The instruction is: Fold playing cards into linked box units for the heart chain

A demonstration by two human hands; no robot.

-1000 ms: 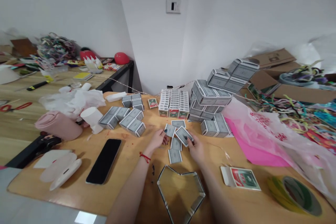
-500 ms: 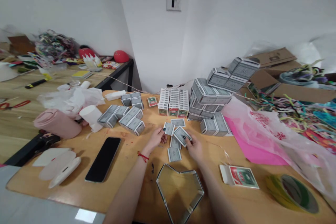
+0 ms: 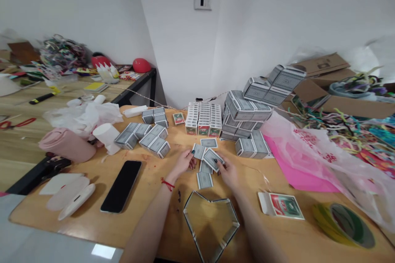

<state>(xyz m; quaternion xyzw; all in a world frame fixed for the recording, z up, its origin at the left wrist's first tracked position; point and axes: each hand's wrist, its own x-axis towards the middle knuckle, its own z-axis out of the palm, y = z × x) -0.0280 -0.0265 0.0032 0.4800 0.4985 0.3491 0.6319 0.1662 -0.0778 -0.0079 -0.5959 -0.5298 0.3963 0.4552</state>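
My left hand (image 3: 184,162) pinches a grey-backed playing card (image 3: 198,151) by its edge. My right hand (image 3: 227,172) holds another grey-backed card (image 3: 212,159) just beside it, and the two cards meet at a corner. Both hands hover over a few loose cards (image 3: 204,179) lying on the wooden table (image 3: 148,218). In front of me, close to my arms, stands a heart-shaped frame built from cards (image 3: 211,224).
Card packs are stacked behind the hands (image 3: 203,120), to the right (image 3: 250,111) and to the left (image 3: 142,135). A black phone (image 3: 121,186), white lids (image 3: 73,198), a pink roll (image 3: 67,145), an open card box (image 3: 280,205), a tape roll (image 3: 344,224) and a pink plastic bag (image 3: 311,156) lie about.
Hands and cards have barely shifted; only the view has drifted slightly upward.
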